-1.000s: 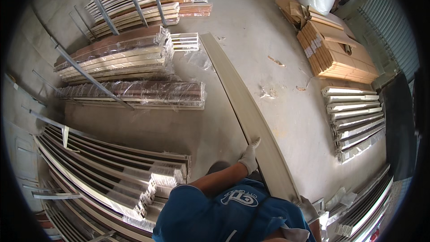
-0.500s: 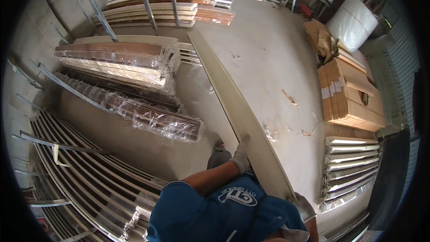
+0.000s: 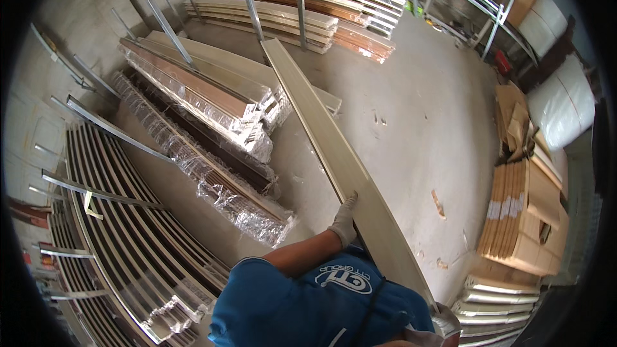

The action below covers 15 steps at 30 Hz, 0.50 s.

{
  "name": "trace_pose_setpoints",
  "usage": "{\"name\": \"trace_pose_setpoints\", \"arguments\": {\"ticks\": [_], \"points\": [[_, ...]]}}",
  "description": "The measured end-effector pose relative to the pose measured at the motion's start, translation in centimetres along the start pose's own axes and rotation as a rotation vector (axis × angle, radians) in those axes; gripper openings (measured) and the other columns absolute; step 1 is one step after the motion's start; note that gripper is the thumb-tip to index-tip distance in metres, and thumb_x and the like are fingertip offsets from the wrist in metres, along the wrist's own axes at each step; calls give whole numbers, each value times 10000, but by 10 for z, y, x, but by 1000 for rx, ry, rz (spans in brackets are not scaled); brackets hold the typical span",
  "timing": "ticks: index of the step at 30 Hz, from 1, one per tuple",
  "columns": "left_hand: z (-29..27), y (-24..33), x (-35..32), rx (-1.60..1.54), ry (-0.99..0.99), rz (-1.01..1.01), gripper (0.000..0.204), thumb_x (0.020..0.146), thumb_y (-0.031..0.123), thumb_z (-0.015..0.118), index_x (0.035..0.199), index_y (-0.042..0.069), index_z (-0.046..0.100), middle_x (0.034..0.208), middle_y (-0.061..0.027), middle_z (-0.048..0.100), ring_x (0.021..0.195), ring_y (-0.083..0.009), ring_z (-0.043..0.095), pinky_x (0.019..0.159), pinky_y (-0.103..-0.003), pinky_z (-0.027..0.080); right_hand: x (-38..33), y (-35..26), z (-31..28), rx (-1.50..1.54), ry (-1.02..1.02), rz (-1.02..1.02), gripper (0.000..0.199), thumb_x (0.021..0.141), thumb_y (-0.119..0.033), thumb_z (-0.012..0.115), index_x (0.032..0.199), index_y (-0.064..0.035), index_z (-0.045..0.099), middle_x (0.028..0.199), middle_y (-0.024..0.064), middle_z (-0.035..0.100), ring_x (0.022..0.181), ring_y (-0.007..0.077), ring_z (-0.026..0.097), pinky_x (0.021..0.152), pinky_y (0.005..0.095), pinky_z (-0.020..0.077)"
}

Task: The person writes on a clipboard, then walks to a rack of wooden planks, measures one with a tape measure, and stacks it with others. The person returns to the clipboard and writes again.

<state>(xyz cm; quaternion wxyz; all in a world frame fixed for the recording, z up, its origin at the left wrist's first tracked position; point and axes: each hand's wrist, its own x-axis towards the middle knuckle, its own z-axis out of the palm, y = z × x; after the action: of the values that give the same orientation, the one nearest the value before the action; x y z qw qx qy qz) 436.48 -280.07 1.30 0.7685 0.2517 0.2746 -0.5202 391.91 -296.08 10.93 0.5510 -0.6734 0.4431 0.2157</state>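
A long, flat, pale beige board runs diagonally from beside my body up to the far left, held off the floor. My left hand, in a light grey work glove, is closed on its left edge, with the thumb lying on the top face. Down at the near end, my right hand, also gloved, grips the board by its right corner; some of its fingers are hidden. In the view, the far end overlaps the pale boards stacked by the metal uprights.
Plastic-wrapped profile bundles lie left of the board. A rack of long dark and pale profiles curves along the lower left. Flat cardboard, wrapped profiles and a white plastic roll stand at the right. Scraps litter the floor.
The view has turned left, so the stacks and cardboard appear farther right. The board's far end has swung left, across the stacked boards. Both hands keep their hold.
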Motion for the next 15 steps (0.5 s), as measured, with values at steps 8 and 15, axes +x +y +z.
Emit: {"name": "trace_pose_setpoints", "arguments": {"ticks": [8,15], "points": [[83,68,120,-161,126,134,586,978,547,442,1326,80,507,1291,-155,572,1195,-356,535,1055,-496,404,156,-143,-132,-155,-110,-138,627,820,-484,731,1152,35,616,920,40,632,870,125,548,798,303,469],[95,165,187,-315,85,309,586,984,549,426,1315,74,513,1301,-151,562,1212,-361,516,1059,-515,389,276,-269,-161,-220,-219,-89,624,845,-449,725,1237,21,606,1009,82,677,948,147,585,868,316,473]]}}
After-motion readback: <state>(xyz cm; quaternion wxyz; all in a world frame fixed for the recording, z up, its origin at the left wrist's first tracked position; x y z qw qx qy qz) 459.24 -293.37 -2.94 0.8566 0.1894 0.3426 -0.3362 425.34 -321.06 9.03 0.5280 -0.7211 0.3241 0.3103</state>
